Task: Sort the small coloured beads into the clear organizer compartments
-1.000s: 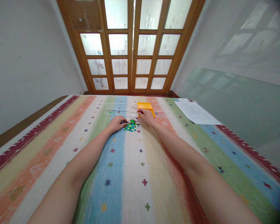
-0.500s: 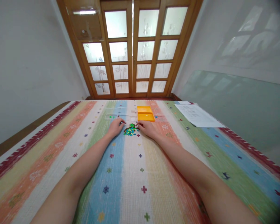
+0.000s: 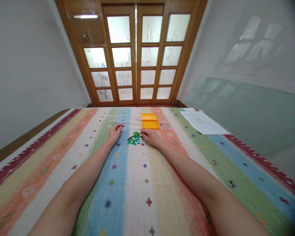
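Observation:
A pile of small green, blue, yellow and dark red pieces [image 3: 134, 139], like tiny building bricks, lies on the striped tablecloth between my hands. My left hand [image 3: 115, 133] is left of the pile at the near edge of a clear plastic tray [image 3: 108, 126], its fingertips pinched on a small dark piece [image 3: 123, 126]. At the pile's right edge, my right hand [image 3: 149, 135] has its fingers closed together; what they hold, if anything, is too small to make out. A small green piece [image 3: 113, 125] shows in the clear tray.
Behind my right hand stands an open yellow box [image 3: 150, 125]. A blue piece [image 3: 161, 124] lies right of it, by another clear tray [image 3: 169, 127]. Printed paper [image 3: 203, 123] rests at the right, near a pale glass panel [image 3: 236, 105] against the wall.
My left hand has moved left and slightly away from me, from the pile to the clear tray, carrying the dark piece. My right hand stays by the pile. The view has shifted slightly.

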### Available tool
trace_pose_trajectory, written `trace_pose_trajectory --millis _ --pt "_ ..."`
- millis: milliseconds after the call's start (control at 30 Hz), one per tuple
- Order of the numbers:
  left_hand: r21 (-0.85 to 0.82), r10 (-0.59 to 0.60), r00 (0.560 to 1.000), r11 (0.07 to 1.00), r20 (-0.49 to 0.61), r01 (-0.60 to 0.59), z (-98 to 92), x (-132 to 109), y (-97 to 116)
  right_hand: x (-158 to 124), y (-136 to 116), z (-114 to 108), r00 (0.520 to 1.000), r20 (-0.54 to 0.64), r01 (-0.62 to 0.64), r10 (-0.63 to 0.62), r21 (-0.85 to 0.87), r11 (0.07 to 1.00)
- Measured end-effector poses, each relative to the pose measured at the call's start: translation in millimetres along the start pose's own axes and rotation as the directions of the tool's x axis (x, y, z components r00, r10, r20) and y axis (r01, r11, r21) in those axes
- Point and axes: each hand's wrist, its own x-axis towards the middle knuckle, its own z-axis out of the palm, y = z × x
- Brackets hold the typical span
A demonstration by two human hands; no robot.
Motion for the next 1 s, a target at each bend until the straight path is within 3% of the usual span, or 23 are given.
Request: trace_pose_trajectory --millis 500,667,733,800,900,967,1000 --pt "-0.024 -0.011 0.998 1.0 0.061 0.013 -3.9 8 -4 0 0 0 1.0 0.008 0.017 -0.017 -0.021 1.0" --pt "0.143 0.043 0.991 0.988 0.128 -0.062 -5.6 3 6 0 -4 -2 1.0 0.023 0.004 -0.004 -0.032 0.999" --pt "0.212 0.075 0.974 0.97 0.214 -0.121 -9.0 0 15 0 -6 -4 1.0 0.029 0.002 -0.001 -0.025 1.0" --pt "0.218 0.07 0.92 0.962 0.386 -0.165 -12.9 -3 28 0 -7 -4 1.0 0.031 0.0 0.0 -0.019 1.0" --pt "0.21 -0.002 0.748 0.96 0.664 -0.184 -17.0 -8 48 0 -7 -4 0.999 0.038 0.002 -0.001 -0.023 1.0" --pt "0.248 -0.046 0.66 0.944 0.75 -0.217 -17.1 -11 60 0 -6 -4 0.999 0.037 0.009 -0.008 -0.024 1.0" --pt "0.273 -0.058 0.638 0.93 0.768 -0.245 -16.4 -13 64 0 -5 -4 0.999 0.034 0.014 -0.013 -0.023 1.0"
